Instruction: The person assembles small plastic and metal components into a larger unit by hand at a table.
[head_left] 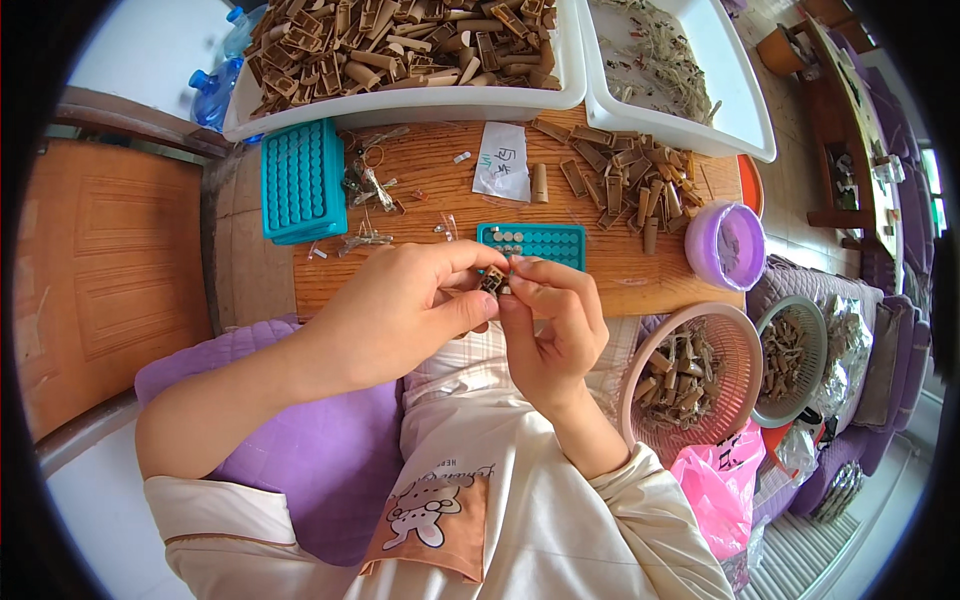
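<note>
Close over the table's near edge, my left hand (390, 310) pinches a small brown plastic casing (492, 280) with dark parts inside it. My right hand (555, 325) meets it from the other side, thumb and fingers closed at the casing's edge. Whatever lies between those right fingertips is too small and covered to name. Just beyond both hands is a shallow teal tray (560, 240) with round pockets. Several silver button cells (508, 237) sit in its left part.
Stacked teal trays (300, 185) stand left, beside thin wires (370, 185). Brown casings (640, 175) are heaped right of a paper slip (502, 165). White bins (420, 103) line the back. A purple bowl (698, 245) and pink basket (640, 350) are at right.
</note>
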